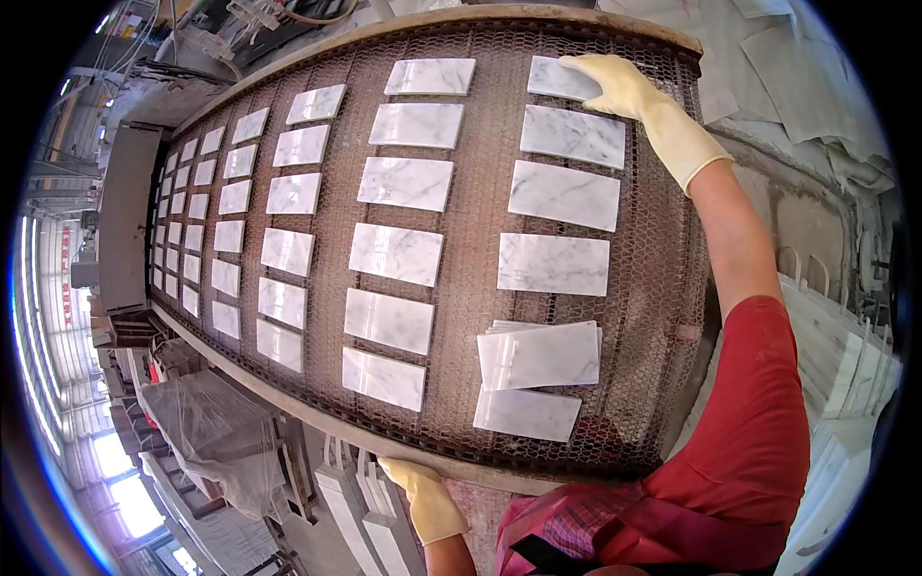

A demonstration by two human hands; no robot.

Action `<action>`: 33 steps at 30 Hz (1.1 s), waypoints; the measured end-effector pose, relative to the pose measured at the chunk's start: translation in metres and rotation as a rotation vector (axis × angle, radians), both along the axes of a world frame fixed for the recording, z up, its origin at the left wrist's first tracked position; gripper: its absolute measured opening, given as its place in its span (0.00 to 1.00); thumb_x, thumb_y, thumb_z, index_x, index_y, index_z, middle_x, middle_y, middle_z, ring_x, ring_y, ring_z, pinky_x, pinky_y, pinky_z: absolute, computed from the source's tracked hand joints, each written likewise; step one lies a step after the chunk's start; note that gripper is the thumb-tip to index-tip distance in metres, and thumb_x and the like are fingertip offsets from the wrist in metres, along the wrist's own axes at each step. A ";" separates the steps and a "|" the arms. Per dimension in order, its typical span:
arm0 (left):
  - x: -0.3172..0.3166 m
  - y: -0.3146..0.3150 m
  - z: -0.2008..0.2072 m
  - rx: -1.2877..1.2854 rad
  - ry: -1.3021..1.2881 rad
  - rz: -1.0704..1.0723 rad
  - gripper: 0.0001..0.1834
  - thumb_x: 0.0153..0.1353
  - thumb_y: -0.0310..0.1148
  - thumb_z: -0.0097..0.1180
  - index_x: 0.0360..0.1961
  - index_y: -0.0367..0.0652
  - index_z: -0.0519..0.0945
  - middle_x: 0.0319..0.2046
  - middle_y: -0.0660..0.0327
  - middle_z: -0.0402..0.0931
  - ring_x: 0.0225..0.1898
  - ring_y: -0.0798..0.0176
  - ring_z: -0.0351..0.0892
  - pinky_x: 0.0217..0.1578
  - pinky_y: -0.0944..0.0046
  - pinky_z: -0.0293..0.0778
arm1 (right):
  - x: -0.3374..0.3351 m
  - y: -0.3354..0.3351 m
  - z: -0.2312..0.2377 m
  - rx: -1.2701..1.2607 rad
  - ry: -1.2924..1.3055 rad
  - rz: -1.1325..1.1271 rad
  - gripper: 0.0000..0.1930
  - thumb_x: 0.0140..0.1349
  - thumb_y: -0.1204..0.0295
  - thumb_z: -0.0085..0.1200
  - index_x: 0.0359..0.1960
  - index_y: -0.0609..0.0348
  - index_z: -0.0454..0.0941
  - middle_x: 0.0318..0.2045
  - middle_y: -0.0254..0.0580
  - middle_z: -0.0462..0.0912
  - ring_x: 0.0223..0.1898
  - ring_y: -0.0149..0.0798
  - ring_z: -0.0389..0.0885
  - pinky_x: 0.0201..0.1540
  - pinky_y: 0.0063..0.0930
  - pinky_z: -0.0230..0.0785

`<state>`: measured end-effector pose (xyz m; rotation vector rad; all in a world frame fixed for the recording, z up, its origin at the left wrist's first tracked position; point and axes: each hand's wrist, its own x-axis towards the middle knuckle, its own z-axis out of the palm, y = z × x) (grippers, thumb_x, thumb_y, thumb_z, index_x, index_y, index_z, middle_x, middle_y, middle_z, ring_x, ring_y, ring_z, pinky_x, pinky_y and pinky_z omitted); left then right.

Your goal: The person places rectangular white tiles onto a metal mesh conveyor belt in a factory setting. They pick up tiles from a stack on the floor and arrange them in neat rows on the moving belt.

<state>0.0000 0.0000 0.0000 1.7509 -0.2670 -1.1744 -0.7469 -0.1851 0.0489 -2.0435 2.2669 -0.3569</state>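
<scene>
My right hand (619, 86), in a pale yellow rubber glove, reaches to the far right of a mesh conveyor belt (480, 221). Its fingers and thumb span a white marble tile (550, 79) with grey veins, covering that tile's right end. Nearer me in the same row lie single tiles, then a small loose stack of tiles (543, 357) overlapping another tile (526, 415). My left hand (427, 501), gloved alike, is by the belt's near wooden rail (480, 470), away from the tiles. Its fingers are too foreshortened to read.
More rows of marble tiles (400, 185) run leftward to a grey machine housing (130, 216) across the belt's far end. Plastic-wrapped goods (216, 432) and upright pale slabs (351, 518) stand by the near side. Grey sheets (797, 82) and white slabs (816, 336) are at right.
</scene>
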 end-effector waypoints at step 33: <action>-0.023 0.013 -0.001 0.061 -0.127 0.219 0.33 0.79 0.51 0.35 0.62 0.32 0.79 0.66 0.49 0.79 0.62 0.49 0.80 0.67 0.51 0.73 | 0.354 0.213 0.058 0.289 -0.186 0.186 0.63 0.43 0.65 0.84 0.85 0.43 0.58 0.68 0.53 0.80 0.65 0.58 0.81 0.72 0.51 0.72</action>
